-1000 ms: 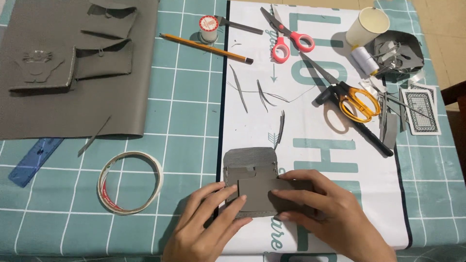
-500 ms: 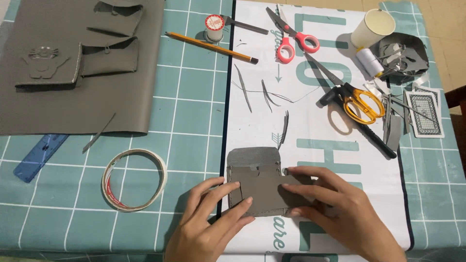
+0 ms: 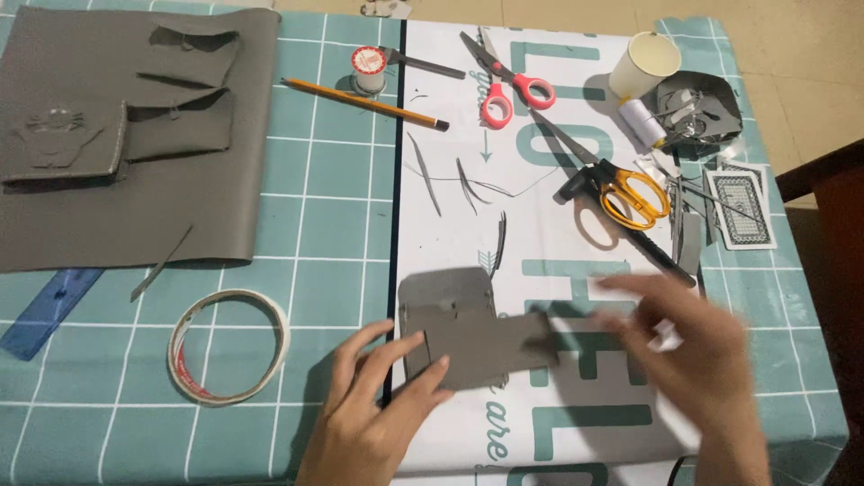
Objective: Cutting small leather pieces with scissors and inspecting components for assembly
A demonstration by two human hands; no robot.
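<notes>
Tape ring lying flat on the table at far left. Left hand spread, fingertips pressing down the grey leather piece on the white banner. Right hand blurred, fingers open, lifted just beside that piece.

Open mat between tape ring and grey leather sheet, crossed only by 1 thin sliver. Crowded upper right: 2 scissors, paper cup, thread spool, scraps. Pencil barring the top.
</notes>
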